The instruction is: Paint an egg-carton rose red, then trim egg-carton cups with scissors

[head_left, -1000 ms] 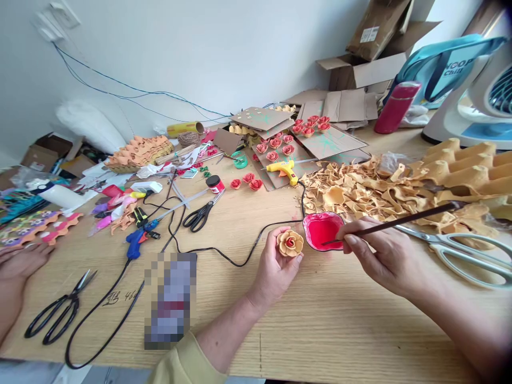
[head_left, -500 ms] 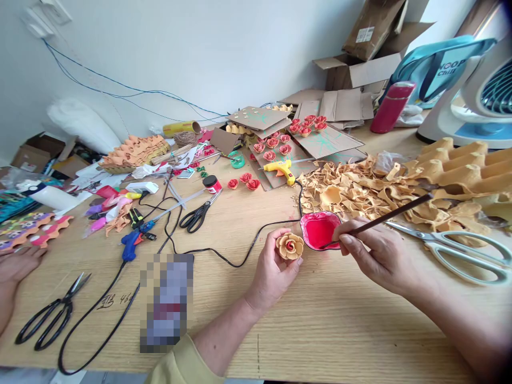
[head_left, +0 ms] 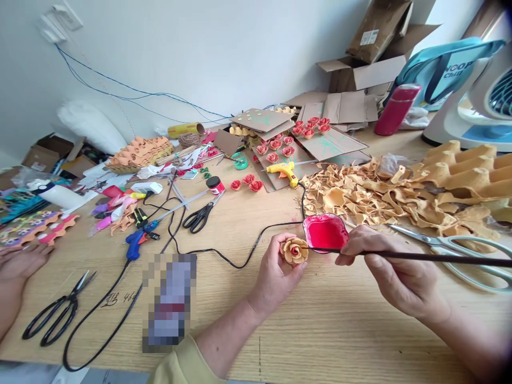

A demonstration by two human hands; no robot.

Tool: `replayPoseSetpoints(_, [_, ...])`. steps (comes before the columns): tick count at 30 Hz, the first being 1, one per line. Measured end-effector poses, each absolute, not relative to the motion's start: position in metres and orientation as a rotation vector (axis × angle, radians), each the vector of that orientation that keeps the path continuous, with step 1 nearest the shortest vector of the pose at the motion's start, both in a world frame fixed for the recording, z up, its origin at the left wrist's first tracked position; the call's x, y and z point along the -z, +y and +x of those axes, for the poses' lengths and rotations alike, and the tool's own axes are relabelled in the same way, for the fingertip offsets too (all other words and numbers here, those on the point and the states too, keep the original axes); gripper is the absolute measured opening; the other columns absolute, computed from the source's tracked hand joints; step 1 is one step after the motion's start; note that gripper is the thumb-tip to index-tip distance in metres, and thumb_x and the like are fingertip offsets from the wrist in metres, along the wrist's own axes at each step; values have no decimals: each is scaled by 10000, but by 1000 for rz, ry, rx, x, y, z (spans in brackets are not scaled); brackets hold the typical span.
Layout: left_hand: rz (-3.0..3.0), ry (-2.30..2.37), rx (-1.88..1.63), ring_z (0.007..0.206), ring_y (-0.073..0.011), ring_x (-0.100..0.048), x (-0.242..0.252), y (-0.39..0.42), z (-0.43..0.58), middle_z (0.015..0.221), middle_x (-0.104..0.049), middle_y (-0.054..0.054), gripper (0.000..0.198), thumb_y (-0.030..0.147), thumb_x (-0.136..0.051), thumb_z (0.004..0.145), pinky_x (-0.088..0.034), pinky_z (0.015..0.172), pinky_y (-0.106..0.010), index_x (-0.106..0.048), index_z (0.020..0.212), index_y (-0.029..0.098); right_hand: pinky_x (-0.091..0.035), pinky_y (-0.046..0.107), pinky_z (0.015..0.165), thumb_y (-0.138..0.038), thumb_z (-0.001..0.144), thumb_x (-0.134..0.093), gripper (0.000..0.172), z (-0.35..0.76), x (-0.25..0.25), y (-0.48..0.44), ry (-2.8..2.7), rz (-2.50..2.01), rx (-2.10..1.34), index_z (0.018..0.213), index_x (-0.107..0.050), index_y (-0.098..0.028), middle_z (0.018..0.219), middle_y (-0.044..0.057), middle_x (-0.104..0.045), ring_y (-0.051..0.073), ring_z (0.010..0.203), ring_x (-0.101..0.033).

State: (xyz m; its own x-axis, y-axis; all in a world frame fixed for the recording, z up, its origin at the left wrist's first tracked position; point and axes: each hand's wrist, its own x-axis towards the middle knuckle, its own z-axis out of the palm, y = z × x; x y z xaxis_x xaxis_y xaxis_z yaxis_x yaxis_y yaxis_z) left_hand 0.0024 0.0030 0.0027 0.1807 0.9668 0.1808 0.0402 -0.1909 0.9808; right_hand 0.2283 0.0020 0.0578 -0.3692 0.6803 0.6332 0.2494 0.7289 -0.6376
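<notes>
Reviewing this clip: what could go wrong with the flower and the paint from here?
Red paint could stray on the tan flower: the tip of the brush is at its petals. The right hand is right by the dish, so a bump might tip it. The black cord passes near the dish's rim; a snag could shift it.

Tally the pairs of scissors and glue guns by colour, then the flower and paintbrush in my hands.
Black-handled scissors: 2
Pale-handled scissors: 1
Blue glue gun: 1
Yellow glue gun: 1
Held tan flower: 1
Held paintbrush: 1
Total: 7
</notes>
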Motion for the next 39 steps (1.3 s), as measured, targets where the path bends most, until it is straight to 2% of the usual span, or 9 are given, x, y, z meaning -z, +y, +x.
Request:
replayPoseSetpoints(7, [1529, 1060, -1170, 1040, -184, -628, -8, 1, 3, 1146, -611, -72, 429, 154, -726, 807, -522, 940, -315, -497, 1166, 206, -527, 345, 751, -250, 1030, -416, 214, 225, -54, 3, -2074, -667, -497, 1130, -603, -231, 903, 62, -714, 195, 788, -665])
replayPoseSetpoints(14, [1514, 1080, -1179, 1003, -172, -638, -8, 1, 5, 1119, -626, -58, 403, 173, -730, 816, -538, 912, -305, -510, 1151, 212, -499, 313, 725, -248, 1031, -408, 214, 218, -63, 4, -2152, -613, -351, 1106, -605, -215, 804, 40, -696, 171, 706, -641])
replayPoseSetpoints(18, [1515, 1104, -1168, 992, -166, -641, -9, 0, 5, 1120, -626, -59, 394, 178, -733, 817, -549, 895, -297, -520, 1148, 210, -503, 340, 780, -285, 1041, -382, 245, 220, -66, 4, -2160, -558, -387, 1071, -612, -206, 809, 45, -685, 181, 734, -643])
replayPoseSetpoints(25, [1549, 1125, -1159, 1018, -175, -637, -10, 0, 4, 1137, -624, -63, 408, 155, -719, 818, -546, 895, -294, -522, 1171, 214, -487, 336, 749, -300, 1050, -366, 264, 224, -64, 5, -2145, -596, -383, 1092, -610, -207, 809, 50, -687, 182, 725, -640])
replayPoseSetpoints(31, [1584, 1124, -1167, 992, -171, -637, -8, 0, 4, 1109, -635, -58, 390, 158, -717, 819, -546, 877, -291, -531, 1158, 214, -497, 347, 837, -250, 1038, -377, 247, 220, -63, 5, -2238, -539, -326, 1133, -597, -190, 857, 63, -707, 180, 778, -667])
replayPoseSetpoints(36, [1597, 1122, -1161, 1003, -170, -634, -7, 0, 3, 1119, -629, -56, 411, 146, -714, 815, -547, 893, -292, -529, 1175, 219, -493, 362, 817, -266, 1051, -336, 268, 223, -66, 4, -2274, -465, -354, 1082, -587, -174, 815, 63, -679, 176, 757, -641])
replayPoseSetpoints(39, [1569, 1138, -1164, 1004, -167, -636, -7, 0, 3, 1122, -626, -55, 433, 137, -717, 807, -549, 892, -287, -522, 1185, 218, -478, 377, 810, -259, 1049, -343, 262, 225, -65, 6, -2264, -442, -388, 1135, -577, -176, 833, 69, -669, 187, 775, -633])
